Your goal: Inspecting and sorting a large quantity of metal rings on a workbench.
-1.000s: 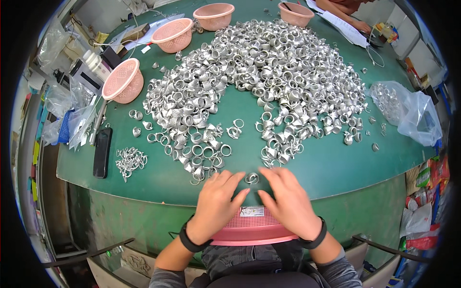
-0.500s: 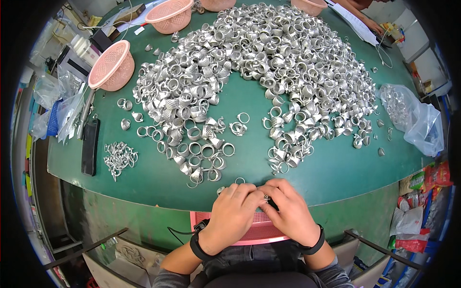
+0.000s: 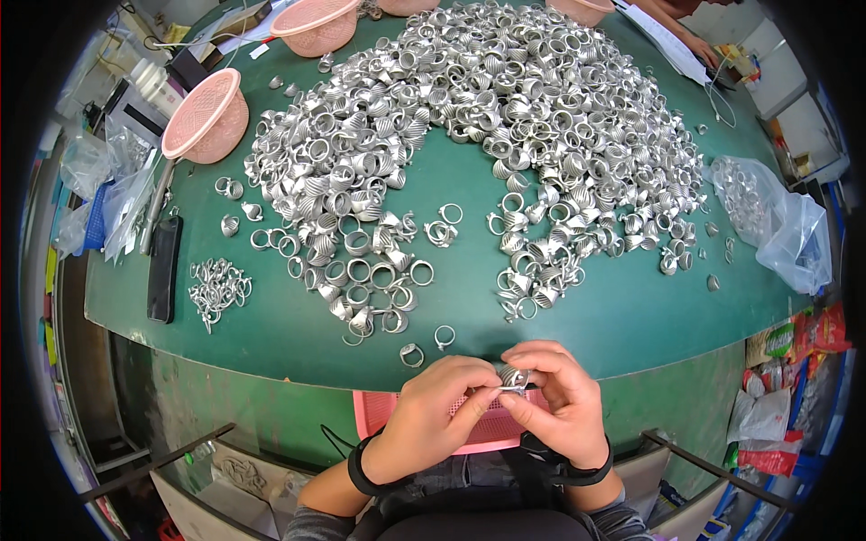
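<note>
Over the table's near edge, my right hand [image 3: 564,401] holds a silver ribbed ring [image 3: 513,378] between thumb and fingers. My left hand [image 3: 440,410] is closed in a pinch, its fingertips meeting the ring's left side; whether they also grip a small separate piece there is too fine to tell. Beyond my left hand lie two loose rings, a wide one [image 3: 411,354] and a thin one [image 3: 444,337]. A big heap of silver rings [image 3: 559,117] arches across the green table [image 3: 631,316]. Below my hands is a pink basket [image 3: 478,433], partly covered by them.
A small pile of thin rings [image 3: 219,290] lies at the left, beside a black bar-shaped object [image 3: 164,270]. Pink baskets [image 3: 209,117] stand around the heap's far side. At the right sits a clear plastic bag [image 3: 776,225] of rings. Another person's hand [image 3: 699,47] shows far right.
My hands have drawn slightly nearer to me and turned, bringing the ribbed ring into sight. The two loose rings, partly covered before, now lie in full view.
</note>
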{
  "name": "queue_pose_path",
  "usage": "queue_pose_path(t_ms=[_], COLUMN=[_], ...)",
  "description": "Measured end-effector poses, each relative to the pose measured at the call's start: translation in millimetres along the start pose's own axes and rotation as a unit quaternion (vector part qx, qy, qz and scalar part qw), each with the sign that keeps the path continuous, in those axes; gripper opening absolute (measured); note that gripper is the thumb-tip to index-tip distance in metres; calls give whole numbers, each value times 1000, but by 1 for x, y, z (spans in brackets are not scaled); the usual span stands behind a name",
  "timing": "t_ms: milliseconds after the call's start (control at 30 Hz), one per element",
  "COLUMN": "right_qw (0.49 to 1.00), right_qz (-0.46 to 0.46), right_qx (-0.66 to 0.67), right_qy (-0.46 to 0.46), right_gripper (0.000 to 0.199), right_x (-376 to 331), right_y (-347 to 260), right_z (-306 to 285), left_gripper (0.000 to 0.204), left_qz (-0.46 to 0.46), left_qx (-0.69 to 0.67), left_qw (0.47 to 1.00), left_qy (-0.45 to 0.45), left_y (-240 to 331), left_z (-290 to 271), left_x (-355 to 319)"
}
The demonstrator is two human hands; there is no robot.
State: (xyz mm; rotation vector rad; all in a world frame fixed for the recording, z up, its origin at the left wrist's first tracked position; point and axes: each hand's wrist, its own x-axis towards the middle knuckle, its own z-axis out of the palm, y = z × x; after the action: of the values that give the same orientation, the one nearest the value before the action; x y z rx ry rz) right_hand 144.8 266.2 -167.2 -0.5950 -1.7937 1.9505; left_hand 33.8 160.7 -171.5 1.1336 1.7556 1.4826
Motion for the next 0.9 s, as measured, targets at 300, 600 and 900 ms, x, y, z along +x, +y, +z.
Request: queue_pose_path(t_ms=[300,600,900], right_qw=[992,999,999], right_qz=[-11,35,-23], right_qx=[-119,-2,26], right_qy=[-30,-8,-34], right_gripper=[33,33,31], right_x=[-3,-8,-5], right_y=[-2,4,-3], right_z=[-3,2,1], left_gripper=[12,11,8], left_qz=[48,127,-8], left_qx=[10,70,-66], left_qw=[998,989,998], left_qy=[33,33,2], left_y=[-1,-1,6], left_z=[0,-4,-7], left_x=[-4,-7,-7])
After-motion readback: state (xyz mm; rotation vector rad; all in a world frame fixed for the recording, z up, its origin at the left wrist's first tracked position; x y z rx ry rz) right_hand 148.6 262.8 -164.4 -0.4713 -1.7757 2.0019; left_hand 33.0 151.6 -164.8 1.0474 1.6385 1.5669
